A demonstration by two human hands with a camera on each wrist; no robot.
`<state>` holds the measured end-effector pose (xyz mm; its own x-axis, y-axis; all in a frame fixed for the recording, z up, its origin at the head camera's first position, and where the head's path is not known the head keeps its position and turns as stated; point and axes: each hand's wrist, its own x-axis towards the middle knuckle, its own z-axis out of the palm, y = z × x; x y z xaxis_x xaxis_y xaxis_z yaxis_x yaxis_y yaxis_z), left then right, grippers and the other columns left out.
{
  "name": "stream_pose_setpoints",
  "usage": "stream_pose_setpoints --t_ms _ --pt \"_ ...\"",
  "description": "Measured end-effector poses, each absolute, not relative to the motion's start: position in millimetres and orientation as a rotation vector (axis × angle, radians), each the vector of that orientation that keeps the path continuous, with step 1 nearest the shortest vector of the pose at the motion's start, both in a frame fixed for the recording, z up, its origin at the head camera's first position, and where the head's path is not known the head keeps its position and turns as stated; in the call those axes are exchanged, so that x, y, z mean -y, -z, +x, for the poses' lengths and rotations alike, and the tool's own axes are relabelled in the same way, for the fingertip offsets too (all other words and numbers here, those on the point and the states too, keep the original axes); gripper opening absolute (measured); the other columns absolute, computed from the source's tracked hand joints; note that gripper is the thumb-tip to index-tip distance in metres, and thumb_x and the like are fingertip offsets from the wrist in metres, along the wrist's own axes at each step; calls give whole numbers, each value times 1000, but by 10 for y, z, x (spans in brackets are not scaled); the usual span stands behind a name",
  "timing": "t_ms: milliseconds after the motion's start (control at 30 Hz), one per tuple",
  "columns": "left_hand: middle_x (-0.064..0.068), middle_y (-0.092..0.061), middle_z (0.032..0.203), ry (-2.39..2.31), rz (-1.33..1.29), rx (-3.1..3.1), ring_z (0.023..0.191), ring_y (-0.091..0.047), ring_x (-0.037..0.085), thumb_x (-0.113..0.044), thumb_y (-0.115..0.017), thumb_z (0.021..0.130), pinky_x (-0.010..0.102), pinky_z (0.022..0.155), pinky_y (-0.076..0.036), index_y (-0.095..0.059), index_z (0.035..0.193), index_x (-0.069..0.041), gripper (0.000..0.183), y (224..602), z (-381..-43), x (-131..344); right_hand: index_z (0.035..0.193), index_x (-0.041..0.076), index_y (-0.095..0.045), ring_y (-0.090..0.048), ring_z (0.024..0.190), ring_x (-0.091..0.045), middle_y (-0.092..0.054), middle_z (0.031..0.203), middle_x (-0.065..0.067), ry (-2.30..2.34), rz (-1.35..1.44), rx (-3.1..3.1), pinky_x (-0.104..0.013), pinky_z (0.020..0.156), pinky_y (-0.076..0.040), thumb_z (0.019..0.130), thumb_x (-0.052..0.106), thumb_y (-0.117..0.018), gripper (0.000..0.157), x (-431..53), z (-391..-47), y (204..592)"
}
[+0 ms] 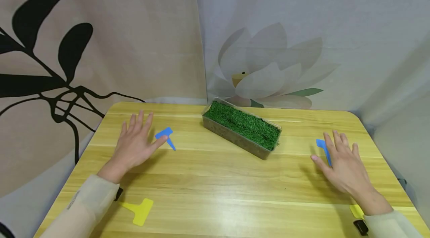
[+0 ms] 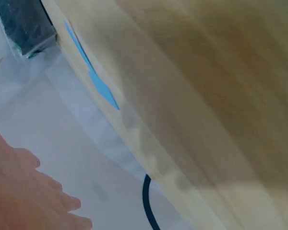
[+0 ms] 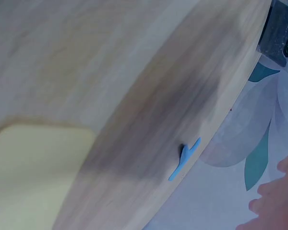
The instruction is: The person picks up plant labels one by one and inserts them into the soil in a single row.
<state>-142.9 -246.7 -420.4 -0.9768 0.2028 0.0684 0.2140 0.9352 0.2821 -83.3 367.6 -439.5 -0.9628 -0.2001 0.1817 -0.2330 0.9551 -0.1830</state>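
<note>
My left hand (image 1: 136, 144) is spread above the left of the table, fingers straight, holding nothing. Its thumb overlaps the view of a blue T-shaped plant label (image 1: 164, 132), also in the left wrist view (image 2: 102, 87). Over the right side hovers my right hand (image 1: 346, 167), likewise spread and holding nothing. It partly hides a second blue T-shaped label (image 1: 321, 144). A yellow T-shaped label (image 1: 142, 212) lies near my left forearm. By the right wrist a yellow piece (image 1: 357, 211) shows, mostly covered; it looms large in the right wrist view (image 3: 38, 177).
A clear rectangular box (image 1: 231, 136) filled with green artificial grass (image 1: 245, 122) stands angled at the table's back middle. Behind the wooden table (image 1: 215, 189) hangs a printed curtain (image 1: 151, 36). Small black devices (image 1: 361, 226) sit at the wrists.
</note>
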Motion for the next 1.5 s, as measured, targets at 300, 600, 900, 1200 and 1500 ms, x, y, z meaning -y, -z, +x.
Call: stream_pose_setpoints --t_ms 300,600,900,1200,1500 --pt "24 2 172 543 -342 3022 155 -2 54 -69 -46 102 71 120 2 -11 168 -8 97 4138 -1581 2267 162 -7 -22 -7 155 -53 -12 166 -37 -340 327 2929 -74 118 3 107 47 -54 84 -3572 -853 4354" --pt "21 -1 173 652 -361 3064 157 -3 48 -73 -39 102 67 122 0 -11 169 -10 96 4161 -1736 2046 164 -4 -18 -5 156 -50 -8 168 -34 -367 311 2955 -70 120 1 108 49 -50 84 -3427 -894 4319" --pt "14 -8 174 1074 -336 2986 159 -9 41 -70 -37 104 66 123 -8 -15 169 -13 89 4199 -1889 1800 167 5 -16 -25 148 -57 -13 171 -24 -746 140 2970 -78 105 -28 112 46 -44 75 -3193 -928 4293" --pt "14 -21 172 1378 -308 2935 158 -18 38 -69 -37 105 61 124 -16 -22 167 -10 87 4246 -2016 1487 150 -2 -52 -58 126 -47 -59 143 -27 -1007 28 2830 -61 98 -48 110 42 -52 60 -2928 -1013 4260" --pt "20 -57 149 1577 -157 2782 133 -56 39 -41 -48 111 54 111 -44 -50 153 0 59 4317 -2167 1273 117 0 -76 -69 88 -28 -76 102 -14 -1114 -24 2800 -33 69 -53 108 34 -60 39 -2728 -1116 4252"
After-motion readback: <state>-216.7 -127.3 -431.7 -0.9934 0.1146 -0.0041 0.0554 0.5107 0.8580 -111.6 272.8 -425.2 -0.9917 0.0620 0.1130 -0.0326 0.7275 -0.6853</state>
